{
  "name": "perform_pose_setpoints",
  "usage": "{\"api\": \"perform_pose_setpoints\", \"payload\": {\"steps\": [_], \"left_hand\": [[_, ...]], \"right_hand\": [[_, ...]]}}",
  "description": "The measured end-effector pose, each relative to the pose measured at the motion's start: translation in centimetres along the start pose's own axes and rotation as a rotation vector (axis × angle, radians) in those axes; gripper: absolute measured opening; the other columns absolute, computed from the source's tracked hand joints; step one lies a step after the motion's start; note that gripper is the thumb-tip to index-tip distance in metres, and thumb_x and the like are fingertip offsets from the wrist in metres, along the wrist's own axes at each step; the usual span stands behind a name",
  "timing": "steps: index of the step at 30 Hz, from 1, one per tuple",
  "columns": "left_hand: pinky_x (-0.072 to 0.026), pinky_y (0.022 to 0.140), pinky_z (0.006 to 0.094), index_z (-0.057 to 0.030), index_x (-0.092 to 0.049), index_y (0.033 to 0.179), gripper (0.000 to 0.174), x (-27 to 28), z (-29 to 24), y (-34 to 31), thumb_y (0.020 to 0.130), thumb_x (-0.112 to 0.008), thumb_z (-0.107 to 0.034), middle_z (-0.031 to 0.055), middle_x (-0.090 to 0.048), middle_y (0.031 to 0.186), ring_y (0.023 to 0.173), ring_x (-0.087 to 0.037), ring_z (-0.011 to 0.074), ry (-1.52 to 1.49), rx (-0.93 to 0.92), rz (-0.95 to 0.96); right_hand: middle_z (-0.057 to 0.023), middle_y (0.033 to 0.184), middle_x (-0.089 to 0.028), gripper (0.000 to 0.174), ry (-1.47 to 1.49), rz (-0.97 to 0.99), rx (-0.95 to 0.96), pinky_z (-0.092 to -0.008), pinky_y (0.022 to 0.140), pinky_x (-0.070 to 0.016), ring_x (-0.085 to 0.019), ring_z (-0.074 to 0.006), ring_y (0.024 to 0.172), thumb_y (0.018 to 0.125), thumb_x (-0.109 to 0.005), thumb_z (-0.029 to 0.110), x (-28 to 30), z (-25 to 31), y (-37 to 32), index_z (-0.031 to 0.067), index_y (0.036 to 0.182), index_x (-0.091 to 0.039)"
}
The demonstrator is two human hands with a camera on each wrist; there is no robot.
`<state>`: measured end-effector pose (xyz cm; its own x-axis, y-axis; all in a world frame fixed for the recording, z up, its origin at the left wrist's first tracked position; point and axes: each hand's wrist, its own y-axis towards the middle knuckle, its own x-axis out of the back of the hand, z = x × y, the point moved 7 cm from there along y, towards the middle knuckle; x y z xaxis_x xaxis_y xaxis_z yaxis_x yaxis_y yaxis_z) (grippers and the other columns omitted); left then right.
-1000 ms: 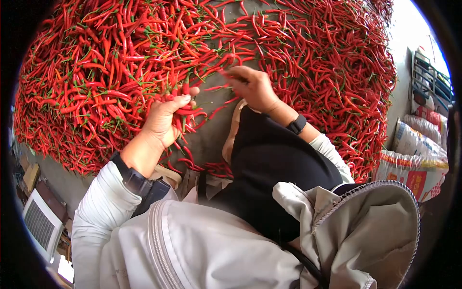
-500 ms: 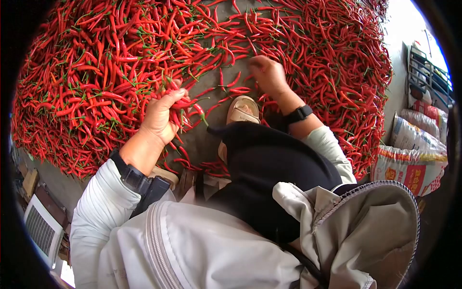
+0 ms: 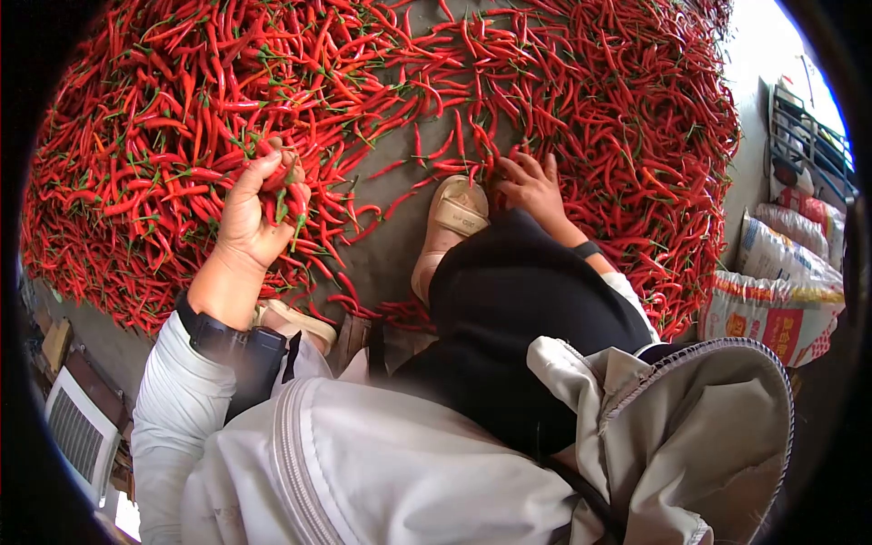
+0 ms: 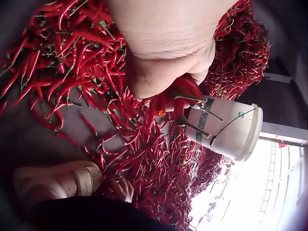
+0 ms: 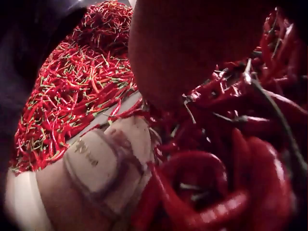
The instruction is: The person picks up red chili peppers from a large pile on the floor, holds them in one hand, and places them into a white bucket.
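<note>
My left hand [image 3: 247, 213] holds a few red chili peppers [image 3: 295, 202], with its thumb laid over them, above the edge of the left heap of chilies [image 3: 173, 118]. In the left wrist view, green stems stick out below the fingers from the held chilies [image 4: 186, 90]. My right hand [image 3: 534, 189] is low at the near edge of the right heap of chilies [image 3: 627, 127], its fingers spread and slightly bent among the peppers beside the right sandal [image 3: 461, 213]. The right wrist view has loose chilies [image 5: 202, 192] close up, with the palm dark above them.
Scattered chilies [image 3: 445, 166] lie on the grey floor [image 3: 377, 195] between the heaps. The left sandal [image 3: 300, 320] is below the left hand. Printed sacks [image 3: 772, 318] and a metal rack [image 3: 808, 136] stand at right. A white bucket [image 4: 226, 126] appears in the left wrist view.
My left hand has moved left and slightly down, still holding chilies. The right hand swung right, away from the left one, then came down to the right heap with its fingers spreading.
</note>
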<state>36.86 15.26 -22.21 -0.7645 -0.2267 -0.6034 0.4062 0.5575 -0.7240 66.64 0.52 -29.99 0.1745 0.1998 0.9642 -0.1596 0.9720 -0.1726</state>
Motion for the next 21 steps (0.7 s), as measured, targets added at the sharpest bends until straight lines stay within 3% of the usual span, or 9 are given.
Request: {"api": "perform_pose_setpoints", "payload": {"steps": [2,4,5,8,9,12,13,17,21], "left_hand": [[-0.0481,0.064,0.0277,-0.0097,-0.051,0.105,0.024,-0.1,-0.1,-0.3,0.082,-0.055,-0.007,0.0040,-0.054,0.085,0.072,-0.055,0.0127,-0.027,0.010,0.051],[-0.0484,0.064,0.0282,-0.0097,-0.049,0.107,0.026,0.2,0.1,-0.5,0.082,-0.055,-0.007,0.0039,-0.054,0.085,0.071,-0.054,0.0130,-0.027,0.000,0.024],[-0.0485,0.064,0.0283,-0.0094,-0.050,0.107,0.025,0.3,0.3,-0.8,0.082,-0.055,-0.007,0.0039,-0.054,0.084,0.071,-0.054,0.0132,-0.008,0.002,-0.019],[-0.0486,0.064,0.0281,-0.0089,-0.051,0.105,0.024,0.7,0.5,-1.1,0.082,-0.054,-0.007,0.0039,-0.054,0.084,0.070,-0.054,0.0137,0.000,0.005,-0.017],[-0.0485,0.064,0.0279,-0.0090,-0.051,0.105,0.024,0.5,0.6,-1.2,0.082,-0.054,-0.007,0.0039,-0.054,0.084,0.070,-0.054,0.0137,0.000,0.009,-0.006],[-0.0482,0.063,0.0275,-0.0087,-0.051,0.105,0.023,0.2,0.4,-1.5,0.082,-0.054,-0.007,0.0041,-0.054,0.084,0.070,-0.054,0.0136,0.022,0.002,-0.023],[-0.0481,0.063,0.0276,-0.0086,-0.051,0.104,0.023,0.1,0.3,-1.5,0.081,-0.054,-0.007,0.0041,-0.054,0.084,0.069,-0.054,0.0136,0.034,-0.005,-0.018],[-0.0477,0.062,0.0273,-0.0086,-0.050,0.104,0.024,0.1,-0.5,-1.8,0.081,-0.055,-0.008,0.0043,-0.054,0.083,0.069,-0.054,0.0135,0.073,-0.017,-0.024],[-0.0469,0.062,0.0265,-0.0091,-0.050,0.104,0.024,0.1,-0.3,-1.7,0.081,-0.055,-0.008,0.0040,-0.053,0.083,0.070,-0.053,0.0130,0.083,-0.019,-0.036]], "right_hand": [[0.0001,0.112,-0.053,0.018,-0.027,-0.051,-0.054,-0.0613,0.096,-0.0195,-0.041,-0.0232,0.113,0.065,-0.058,0.014,1.2,-0.1,-0.7,0.0154,0.082,-0.064],[-0.0009,0.097,-0.058,0.013,-0.079,-0.036,-0.256,-0.0599,0.097,-0.0194,-0.044,-0.0229,0.109,0.063,-0.060,0.018,2.9,-0.8,-0.4,0.0110,0.073,-0.063],[-0.0024,0.084,-0.059,0.015,-0.049,-0.168,-0.261,-0.0534,0.095,-0.0281,-0.046,-0.0224,0.104,0.063,-0.062,0.023,3.8,-0.8,0.0,0.0087,0.068,-0.062],[-0.0041,0.086,-0.060,0.016,0.180,-0.090,-0.407,-0.0446,0.088,-0.0364,-0.047,-0.0220,0.102,0.066,-0.061,0.025,1.9,-2.0,2.3,0.0089,0.069,-0.062],[-0.0050,0.088,-0.060,0.021,0.091,-0.062,-0.420,-0.0380,0.080,-0.0413,-0.049,-0.0236,0.098,0.070,-0.061,0.030,1.4,-1.9,3.2,0.0093,0.073,-0.064],[-0.0055,0.088,-0.061,0.024,-0.054,0.218,-0.435,-0.0347,0.079,-0.0422,-0.051,-0.0253,0.095,0.072,-0.059,0.033,-1.2,-1.3,5.4,0.0106,0.079,-0.065],[-0.0097,0.086,-0.062,0.028,-0.074,0.229,-0.403,-0.0360,0.075,-0.0452,-0.055,-0.0292,0.090,0.073,-0.058,0.036,-1.6,-1.4,5.9,0.0108,0.084,-0.065],[-0.0170,0.084,-0.062,0.028,0.278,0.103,-0.671,-0.0441,0.072,-0.0466,-0.058,-0.0356,0.082,0.073,-0.058,0.033,-0.9,-6.2,5.3,0.0088,0.086,-0.061],[-0.0140,0.089,-0.062,0.027,0.149,-0.094,-0.829,-0.0427,0.072,-0.0466,-0.058,-0.0334,0.085,0.074,-0.058,0.027,2.9,-10.1,3.2,0.0104,0.095,-0.057]]}}
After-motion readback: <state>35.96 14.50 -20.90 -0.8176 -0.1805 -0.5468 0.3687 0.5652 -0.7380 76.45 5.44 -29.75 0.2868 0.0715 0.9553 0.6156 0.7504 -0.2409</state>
